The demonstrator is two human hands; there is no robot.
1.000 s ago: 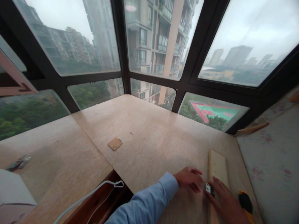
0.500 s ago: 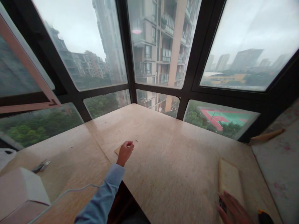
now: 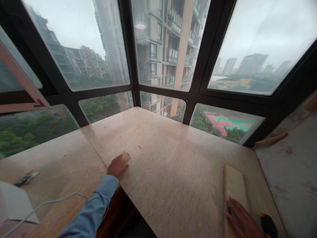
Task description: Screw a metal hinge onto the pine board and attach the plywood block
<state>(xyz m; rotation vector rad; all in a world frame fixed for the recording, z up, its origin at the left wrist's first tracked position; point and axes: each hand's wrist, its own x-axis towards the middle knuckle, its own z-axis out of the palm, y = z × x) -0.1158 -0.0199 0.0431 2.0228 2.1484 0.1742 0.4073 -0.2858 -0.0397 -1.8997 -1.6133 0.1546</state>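
1. For a clean pick-up, the left hand point(image 3: 118, 167) does best to pinch the tan plate point(image 3: 126, 157) by opposite edges, since it looks thin and lies flat on the bench point(image 3: 178, 172), beyond the corner of the near-edge cutout
2. Keeping the plate clear of that cutout seems wise, as a drop there could go over the edge
3. The right hand point(image 3: 241, 218) should press evenly, so that the small dark piece point(image 3: 229, 210) does not shift on the wooden board point(image 3: 234, 181) near the bench's right edge
4. The left arm stretches forward from the near edge, palm down, fingers at the plate's near side; whether they grip it I cannot tell
5. The right hand lies low over the board's near part, fingers narrow, holding the dark piece between thumb and fingers
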